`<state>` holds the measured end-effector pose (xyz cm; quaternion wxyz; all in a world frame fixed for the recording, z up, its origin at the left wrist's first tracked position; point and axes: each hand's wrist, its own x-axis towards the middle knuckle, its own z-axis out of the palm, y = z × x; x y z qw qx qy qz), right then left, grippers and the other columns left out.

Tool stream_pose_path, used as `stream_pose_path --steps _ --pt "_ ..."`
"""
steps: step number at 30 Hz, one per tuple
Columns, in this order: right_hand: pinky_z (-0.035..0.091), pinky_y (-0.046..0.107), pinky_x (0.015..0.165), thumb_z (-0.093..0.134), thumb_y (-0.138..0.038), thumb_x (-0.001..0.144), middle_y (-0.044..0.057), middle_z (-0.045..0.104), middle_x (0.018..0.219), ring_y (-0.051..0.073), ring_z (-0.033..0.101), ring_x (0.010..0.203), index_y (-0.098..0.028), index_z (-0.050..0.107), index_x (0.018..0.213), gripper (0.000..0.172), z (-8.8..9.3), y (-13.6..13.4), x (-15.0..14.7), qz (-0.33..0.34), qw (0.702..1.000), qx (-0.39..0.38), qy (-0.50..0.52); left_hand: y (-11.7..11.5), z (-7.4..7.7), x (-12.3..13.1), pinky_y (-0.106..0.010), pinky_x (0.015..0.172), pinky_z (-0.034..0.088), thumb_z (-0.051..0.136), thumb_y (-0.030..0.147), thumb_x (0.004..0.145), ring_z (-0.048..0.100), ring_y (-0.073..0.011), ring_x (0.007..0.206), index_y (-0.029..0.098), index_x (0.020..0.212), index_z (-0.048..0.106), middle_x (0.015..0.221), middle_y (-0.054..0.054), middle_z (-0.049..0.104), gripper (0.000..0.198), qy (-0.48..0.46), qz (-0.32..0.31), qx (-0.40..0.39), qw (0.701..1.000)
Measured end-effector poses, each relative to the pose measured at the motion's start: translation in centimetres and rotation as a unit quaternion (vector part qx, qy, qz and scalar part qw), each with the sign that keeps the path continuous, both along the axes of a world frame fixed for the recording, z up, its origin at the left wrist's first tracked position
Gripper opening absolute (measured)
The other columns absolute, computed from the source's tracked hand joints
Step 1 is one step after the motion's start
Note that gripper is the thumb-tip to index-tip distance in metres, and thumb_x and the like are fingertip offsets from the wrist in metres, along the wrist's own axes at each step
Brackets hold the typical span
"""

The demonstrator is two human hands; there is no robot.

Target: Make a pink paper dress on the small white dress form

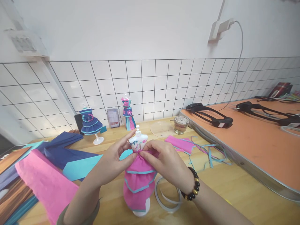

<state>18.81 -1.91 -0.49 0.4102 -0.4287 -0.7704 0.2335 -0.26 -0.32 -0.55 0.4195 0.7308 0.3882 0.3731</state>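
A small white dress-form mannequin [138, 139] stands upright before me, wearing a pink tiered skirt [138, 182] edged in light blue. My left hand [118, 154] wraps the mannequin's left side, thumb pressed at the waist and fingers reaching up beside the shoulder. At the front of the waist, my right hand [164, 157] pinches the gathered top of the skirt between thumb and index finger. Beside the mannequin's base lies a roll of white double-sided tape [157, 195], its end loose. Blue-green marks show on the mannequin's chest.
Pink crepe paper [47, 184], turquoise paper [79, 167] and navy paper [63, 150] spread at left. Behind stand a navy-dressed mannequin [90, 125] and a multicoloured one [127, 112]. Rightward are pink scraps [179, 144], thin strips [211, 156], a glass cup [181, 125] and an orange board [264, 147] bearing black headsets [211, 117].
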Motion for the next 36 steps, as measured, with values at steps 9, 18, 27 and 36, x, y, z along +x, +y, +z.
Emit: stream_pose_path --steps 9,18,27,36 --pt "0.043 0.024 0.058 0.062 -0.028 0.082 -0.001 0.066 0.072 0.013 0.059 0.065 -0.019 0.059 0.073 0.013 -0.2 0.5 0.1 -0.014 0.998 -0.047 0.041 0.0 0.1 0.4 -0.034 0.094 0.045 0.062 0.033 0.08 0.056 -0.0205 0.106 0.026 0.142 0.03 0.11 -0.005 0.063 0.069 -0.005 0.035 0.001 0.999" --pt "0.047 0.033 0.084 0.06 -0.024 0.084 0.004 0.063 0.095 0.019 0.058 0.095 -0.021 0.06 0.092 0.008 -0.6 1.0 0.3 0.0 0.998 0.062 0.033 0.2 0.4 1.3 -0.032 0.082 0.05 0.061 0.033 0.079 0.062 -0.0193 0.093 0.02 0.141 0.031 0.087 -0.002 0.067 0.07 0.012 0.111 0.013 0.994" --pt "0.044 0.039 0.085 0.049 -0.011 0.088 0.009 0.06 0.105 0.022 0.052 0.101 -0.018 0.06 0.094 0.014 -0.4 -0.4 -1.0 0.037 0.94 0.316 -0.124 0.6 0.9 1.3 -0.024 0.058 0.044 0.06 0.032 0.074 0.061 -0.0156 0.065 0.014 0.105 0.059 0.069 0.001 0.067 0.037 -0.033 0.202 -0.035 0.978" --pt "0.04 0.033 0.066 0.045 -0.009 0.09 0.007 0.065 0.086 0.019 0.052 0.08 -0.016 0.062 0.086 0.019 -1.4 0.0 -1.3 0.017 0.89 0.417 -0.184 0.4 0.8 1.4 -0.019 0.053 0.034 0.057 0.028 0.071 0.043 -0.0091 0.052 0.017 0.084 0.059 0.052 0.009 0.048 0.016 0.007 0.216 -0.019 0.976"
